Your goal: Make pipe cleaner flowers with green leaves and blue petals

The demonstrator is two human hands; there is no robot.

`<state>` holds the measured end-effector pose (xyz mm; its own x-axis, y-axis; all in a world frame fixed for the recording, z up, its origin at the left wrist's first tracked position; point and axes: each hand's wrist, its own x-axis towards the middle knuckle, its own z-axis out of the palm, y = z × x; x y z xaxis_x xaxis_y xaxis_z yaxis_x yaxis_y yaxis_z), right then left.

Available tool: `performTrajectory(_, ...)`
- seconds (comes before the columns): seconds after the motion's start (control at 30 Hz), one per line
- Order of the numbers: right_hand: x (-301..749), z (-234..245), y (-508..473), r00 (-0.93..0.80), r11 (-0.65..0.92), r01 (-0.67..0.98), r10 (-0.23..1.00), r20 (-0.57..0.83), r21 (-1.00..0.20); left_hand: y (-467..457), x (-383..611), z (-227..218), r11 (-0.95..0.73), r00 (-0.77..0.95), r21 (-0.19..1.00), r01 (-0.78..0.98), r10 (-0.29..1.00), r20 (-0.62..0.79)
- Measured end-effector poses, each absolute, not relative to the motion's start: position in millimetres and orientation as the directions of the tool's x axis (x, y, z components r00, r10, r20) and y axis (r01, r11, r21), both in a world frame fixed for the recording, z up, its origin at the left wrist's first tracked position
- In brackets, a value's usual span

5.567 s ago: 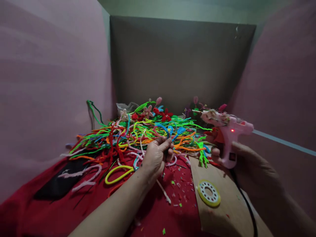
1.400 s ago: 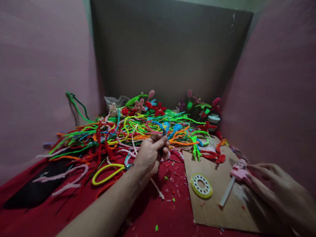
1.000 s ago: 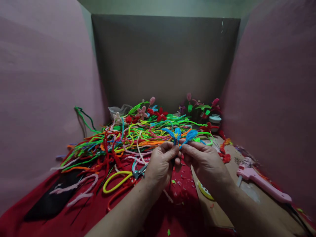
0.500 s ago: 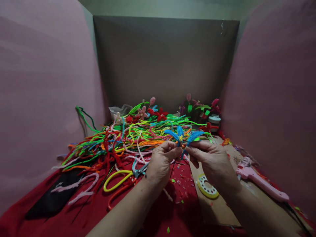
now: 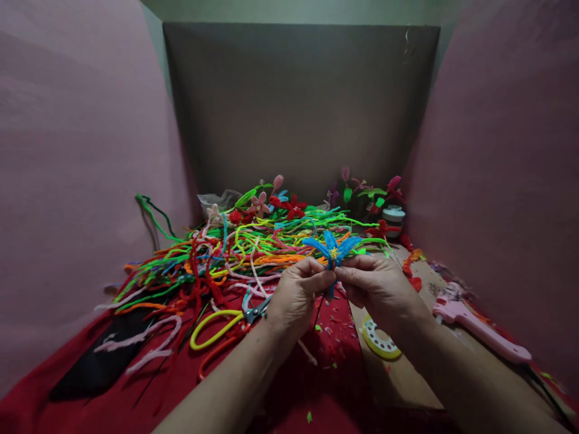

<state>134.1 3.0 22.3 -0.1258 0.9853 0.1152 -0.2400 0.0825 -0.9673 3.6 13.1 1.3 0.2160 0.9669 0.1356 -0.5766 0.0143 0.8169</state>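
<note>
Both hands meet at the centre, pinching the base of a small blue pipe-cleaner flower [image 5: 332, 246] with a yellow middle. My left hand [image 5: 296, 292] is closed on its stem from the left, thumb on top. From the right, my right hand [image 5: 373, 286] pinches the same flower just under the petals. The flower stands above my fingertips, in front of a big heap of coloured pipe cleaners [image 5: 235, 247].
Yellow-handled scissors [image 5: 221, 316] lie left of my left hand on the red cloth [image 5: 294, 386]. A cardboard sheet [image 5: 407, 374] on the right carries a yellow tape roll [image 5: 379, 342] and a pink glue gun [image 5: 474, 328]. Finished flowers [image 5: 289, 202] and a small jar [image 5: 391, 216] stand by the back board.
My right hand set the pink glue gun down on the cardboard and came over to the blue flower. Both hands now pinch it, and its petals stand closer together.
</note>
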Motion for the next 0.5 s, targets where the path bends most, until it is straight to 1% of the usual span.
performTrajectory(0.13,137.8,26.9,5.4,-0.181,-0.028,-0.280,0.983,0.024,-0.960,12.5,2.5,0.0,0.024,0.263,0.824,-0.566,0.953,0.153)
performTrajectory(0.23,141.6,26.7,8.2,-0.235,-0.057,-0.273,0.972,0.009,-0.960,12.3,2.2,-1.4,0.047,0.306,0.830,-0.556,0.940,0.152)
performTrajectory(0.37,143.4,21.9,9.6,-0.244,-0.018,-0.292,0.968,0.057,-0.956,12.3,3.3,-3.3,0.126,0.331,0.801,-0.585,0.939,0.095)
performTrajectory(0.5,143.2,16.9,9.1,-0.267,0.086,-0.310,0.948,0.174,-0.947,12.3,4.9,-6.0,0.239,0.409,0.776,-0.584,0.912,0.026)
